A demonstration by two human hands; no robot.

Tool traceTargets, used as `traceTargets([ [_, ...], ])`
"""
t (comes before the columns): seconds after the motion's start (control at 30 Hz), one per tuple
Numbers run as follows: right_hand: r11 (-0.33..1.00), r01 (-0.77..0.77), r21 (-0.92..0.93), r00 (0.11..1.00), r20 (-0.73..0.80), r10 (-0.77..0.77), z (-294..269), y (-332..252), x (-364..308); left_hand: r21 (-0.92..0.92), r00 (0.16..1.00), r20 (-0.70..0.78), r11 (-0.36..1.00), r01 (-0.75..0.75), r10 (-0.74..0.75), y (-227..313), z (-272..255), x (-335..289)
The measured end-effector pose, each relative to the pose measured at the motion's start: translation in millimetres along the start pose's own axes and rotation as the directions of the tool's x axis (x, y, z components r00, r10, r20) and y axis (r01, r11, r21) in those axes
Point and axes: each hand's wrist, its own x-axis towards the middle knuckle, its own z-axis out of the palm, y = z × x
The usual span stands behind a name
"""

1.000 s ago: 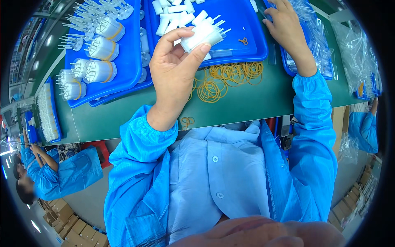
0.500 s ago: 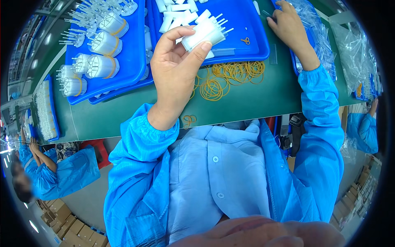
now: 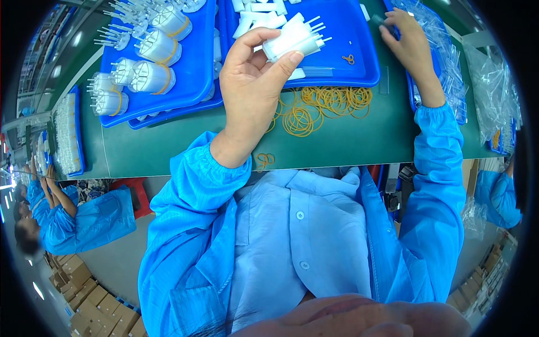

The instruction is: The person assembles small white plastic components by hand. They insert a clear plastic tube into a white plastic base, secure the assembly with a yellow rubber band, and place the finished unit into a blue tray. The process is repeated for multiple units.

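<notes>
My left hand (image 3: pixel 247 90) is closed around a bundle of white blocks (image 3: pixel 292 42), its thin white rods pointing right. It is raised over the near part of a blue tray (image 3: pixel 368 78) that holds loose white blocks (image 3: pixel 261 19). Farther right, my right hand (image 3: pixel 410 45) is pinched at the fingertips on a small clear plastic strip (image 3: pixel 378 21), which is blurred and hard to make out. Beside that hand stands a blue tray of clear plastic pieces (image 3: pixel 449 73).
At left, a blue tray (image 3: pixel 196 98) carries banded white bundles (image 3: pixel 151 77) and rodded white parts (image 3: pixel 115 36). Yellow rubber bands (image 3: pixel 303 115) lie on the green table (image 3: pixel 196 143). Another clear strip (image 3: pixel 384 81) lies right of the middle tray. Co-workers (image 3: pixel 84 219) sit beyond the left.
The view has shifted, so the whole scene sits a little to the right. My left hand keeps the white bundle. My right hand's fingertips have drawn closer together around the clear strip.
</notes>
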Motion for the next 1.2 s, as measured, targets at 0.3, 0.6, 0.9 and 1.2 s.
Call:
traceTargets([
  [0.3,0.107,-0.427,0.898,0.861,0.368,0.352,-63.7,-94.7,26.9,0.075,0.997,0.063,0.996,-0.049,0.045,-3.1,-1.5,-0.4],
  [0.6,-0.051,-0.354,0.934,0.892,0.354,0.282,-43.1,-96.8,13.9,0.088,0.999,0.027,0.996,0.027,-0.029,-4.5,-5.5,-3.0],
  [0.9,-0.115,-0.369,0.922,0.784,0.376,0.495,-45.2,-99.4,19.7,0.175,0.995,0.049,0.980,-0.098,0.090,-4.0,-5.2,-2.3],
  [1.2,-0.018,-0.421,0.907,0.828,0.393,0.399,-37.2,-92.4,8.3,0.170,0.993,0.063,0.980,-0.107,0.097,-4.3,0.0,-5.4],
])
